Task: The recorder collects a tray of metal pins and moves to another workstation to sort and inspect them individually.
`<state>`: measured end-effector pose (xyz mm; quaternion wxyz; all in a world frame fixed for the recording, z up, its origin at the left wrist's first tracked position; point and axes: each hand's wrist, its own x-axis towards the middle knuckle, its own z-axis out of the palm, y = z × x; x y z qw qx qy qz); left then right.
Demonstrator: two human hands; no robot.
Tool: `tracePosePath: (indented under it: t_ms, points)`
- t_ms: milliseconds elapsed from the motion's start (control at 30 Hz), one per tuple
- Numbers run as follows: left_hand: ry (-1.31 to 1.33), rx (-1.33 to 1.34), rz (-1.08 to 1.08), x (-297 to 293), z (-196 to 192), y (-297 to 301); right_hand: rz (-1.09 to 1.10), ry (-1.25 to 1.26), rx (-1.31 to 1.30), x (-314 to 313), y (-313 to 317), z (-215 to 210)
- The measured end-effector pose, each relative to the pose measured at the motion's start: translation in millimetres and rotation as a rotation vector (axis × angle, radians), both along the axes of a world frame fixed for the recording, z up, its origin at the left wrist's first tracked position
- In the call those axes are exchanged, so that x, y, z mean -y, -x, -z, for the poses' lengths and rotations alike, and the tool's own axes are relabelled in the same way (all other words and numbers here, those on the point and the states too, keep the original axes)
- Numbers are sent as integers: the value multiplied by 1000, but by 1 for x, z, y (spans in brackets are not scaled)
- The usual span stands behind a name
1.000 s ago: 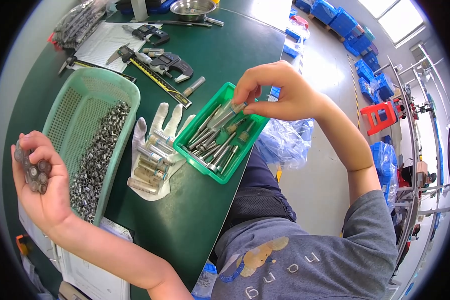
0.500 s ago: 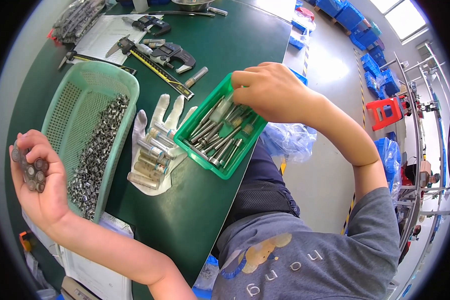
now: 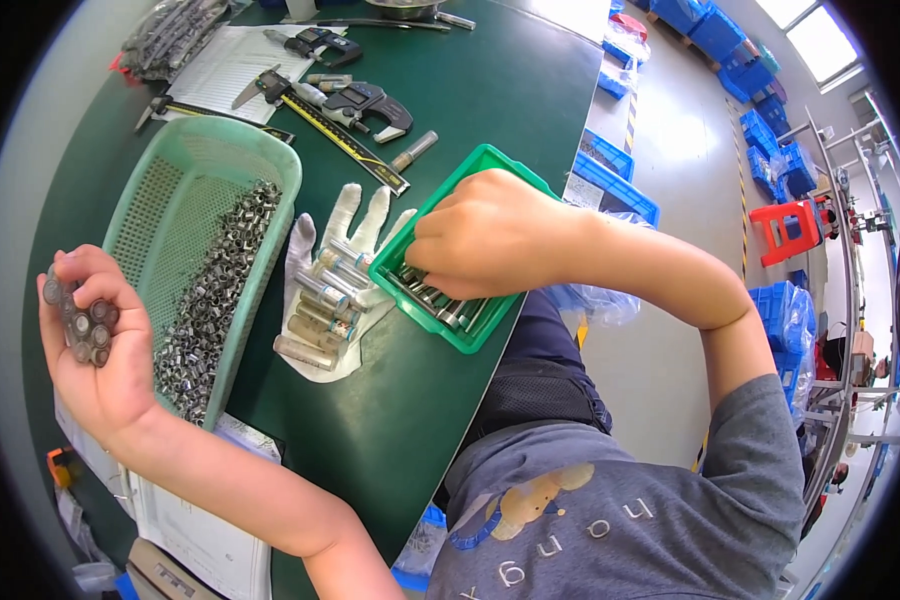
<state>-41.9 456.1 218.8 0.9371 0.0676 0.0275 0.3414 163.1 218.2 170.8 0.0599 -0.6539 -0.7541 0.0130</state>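
Observation:
My left hand (image 3: 95, 345) is raised at the left, palm up, curled around several small metal rings (image 3: 80, 320). Beside it stands a light green mesh basket (image 3: 170, 190) with a heap of the same metal rings (image 3: 215, 290). My right hand (image 3: 485, 235) reaches down into a small green tray (image 3: 470, 335) of metal pin gauges (image 3: 440, 300), fingers among them; whether it grips one is hidden. Between basket and tray lies a white glove (image 3: 355, 215) with several metal cylinders (image 3: 325, 300) on it.
On the dark green table (image 3: 510, 80) at the back lie a long ruler (image 3: 345, 145), a micrometer (image 3: 365, 100), a loose metal pin (image 3: 413, 150) and papers (image 3: 220, 65). More papers (image 3: 205, 520) lie at the near left. Blue crates (image 3: 610, 170) and a red stool (image 3: 785, 225) stand on the floor to the right.
My right hand has dropped from above the green tray's far edge down into it, now covering most of the pins. My left hand keeps holding the rings in place.

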Motion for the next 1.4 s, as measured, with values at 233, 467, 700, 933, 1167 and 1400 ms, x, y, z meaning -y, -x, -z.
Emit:
tracePosePath:
  t_ms: [233,467,700,933,1167,1400]
  points:
    - [-17,-19,-51,-1,3,3,269,-243,-953,39,-19,-26]
    - [-15,-55,-75,1,4,0,252,-307,-1120,53,-24,-19]
    - [-33,-22,-88,1,4,4,247,-399,-849,51,-17,-24]
    - [-11,9,-50,1,1,4,168,-322,-483,48,-37,-16]
    - [-6,4,-35,0,-1,7,220,-235,-227,48,-37,-13]
    - [1,-9,-23,2,0,4,286,-78,151,36,-31,-15]
